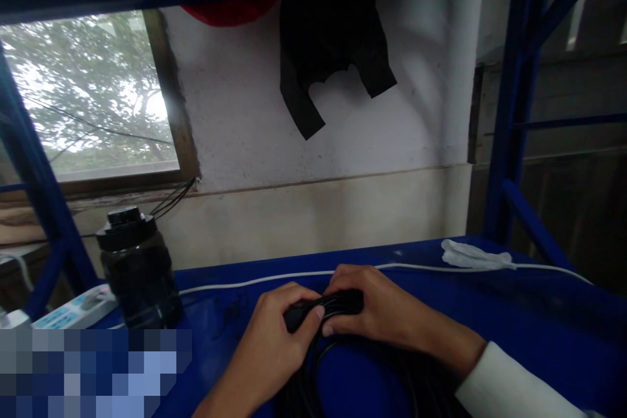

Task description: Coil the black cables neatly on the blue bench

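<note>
A coiled black cable (313, 382) lies in loops at the near edge of the blue shelf, its lower part cut off by the frame. My left hand (279, 336) is closed around the top of the coil, with the thumb pressed on the cable. Close beside it, my right hand (372, 307) pinches the same bundle from the right, thumb below and fingers above. A dark end piece of the bundle sticks out by my left thumb; what it is I cannot make out. Small dark twisted bits (232, 313) lie left of my left hand.
A dark water bottle (140, 268) stands at the left beside a white power strip (81, 310). Behind my hands a white cord (264, 279) crosses the blue shelf (539, 333), with crumpled clear plastic (473, 255) on it. A black bag (333, 32) hangs above. Blue posts flank both sides.
</note>
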`<control>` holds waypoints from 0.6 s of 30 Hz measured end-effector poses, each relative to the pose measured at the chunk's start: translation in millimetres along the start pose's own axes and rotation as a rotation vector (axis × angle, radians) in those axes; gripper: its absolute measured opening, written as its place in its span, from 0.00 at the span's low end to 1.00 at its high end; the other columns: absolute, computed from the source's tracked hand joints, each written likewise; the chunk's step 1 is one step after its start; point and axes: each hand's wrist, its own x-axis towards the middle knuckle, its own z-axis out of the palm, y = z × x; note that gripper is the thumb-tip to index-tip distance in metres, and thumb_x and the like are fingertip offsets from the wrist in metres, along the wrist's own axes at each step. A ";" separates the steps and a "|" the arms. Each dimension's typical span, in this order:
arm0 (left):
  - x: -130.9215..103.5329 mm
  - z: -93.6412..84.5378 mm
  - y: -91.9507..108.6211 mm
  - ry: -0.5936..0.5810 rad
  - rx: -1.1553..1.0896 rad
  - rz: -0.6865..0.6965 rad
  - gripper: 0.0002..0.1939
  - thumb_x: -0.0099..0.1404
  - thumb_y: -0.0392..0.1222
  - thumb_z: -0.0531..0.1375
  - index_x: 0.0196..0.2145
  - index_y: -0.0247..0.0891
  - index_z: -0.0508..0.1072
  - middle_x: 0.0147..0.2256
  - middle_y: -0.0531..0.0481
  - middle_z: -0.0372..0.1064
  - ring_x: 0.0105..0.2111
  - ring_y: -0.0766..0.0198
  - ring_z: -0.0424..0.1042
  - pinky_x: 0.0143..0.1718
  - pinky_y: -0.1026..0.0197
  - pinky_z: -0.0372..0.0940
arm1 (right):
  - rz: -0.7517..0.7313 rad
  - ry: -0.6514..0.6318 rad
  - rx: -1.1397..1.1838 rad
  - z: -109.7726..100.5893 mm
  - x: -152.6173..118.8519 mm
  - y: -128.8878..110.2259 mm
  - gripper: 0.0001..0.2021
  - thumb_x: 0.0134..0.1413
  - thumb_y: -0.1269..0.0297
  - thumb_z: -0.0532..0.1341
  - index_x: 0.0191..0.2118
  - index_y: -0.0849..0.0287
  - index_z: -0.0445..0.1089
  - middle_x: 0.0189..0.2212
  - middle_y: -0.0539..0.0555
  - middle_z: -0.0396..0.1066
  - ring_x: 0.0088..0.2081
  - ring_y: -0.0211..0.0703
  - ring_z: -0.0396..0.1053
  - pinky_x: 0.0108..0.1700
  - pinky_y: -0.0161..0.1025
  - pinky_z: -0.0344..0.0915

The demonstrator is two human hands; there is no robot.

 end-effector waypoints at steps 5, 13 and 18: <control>0.7 -0.6 2.3 0.017 -0.012 0.004 0.16 0.74 0.50 0.57 0.43 0.45 0.84 0.38 0.49 0.82 0.38 0.57 0.78 0.42 0.59 0.69 | 0.023 -0.002 -0.047 -2.6 -0.3 2.4 0.21 0.46 0.46 0.78 0.41 0.55 0.82 0.38 0.52 0.77 0.41 0.49 0.74 0.43 0.39 0.65; -0.5 -0.1 -2.9 0.019 0.122 -0.055 0.22 0.74 0.53 0.56 0.28 0.40 0.79 0.27 0.51 0.77 0.29 0.61 0.73 0.32 0.61 0.60 | 0.105 -0.028 -0.074 -4.9 -0.6 -3.1 0.20 0.45 0.48 0.79 0.40 0.55 0.82 0.39 0.53 0.77 0.43 0.52 0.74 0.45 0.41 0.65; 0.6 0.8 -12.0 0.063 0.222 -0.072 0.30 0.76 0.58 0.51 0.21 0.39 0.68 0.21 0.54 0.66 0.24 0.65 0.62 0.28 0.61 0.51 | 0.082 0.010 -0.029 -7.3 -1.5 -2.7 0.20 0.50 0.45 0.76 0.39 0.55 0.82 0.38 0.53 0.78 0.41 0.50 0.73 0.43 0.41 0.64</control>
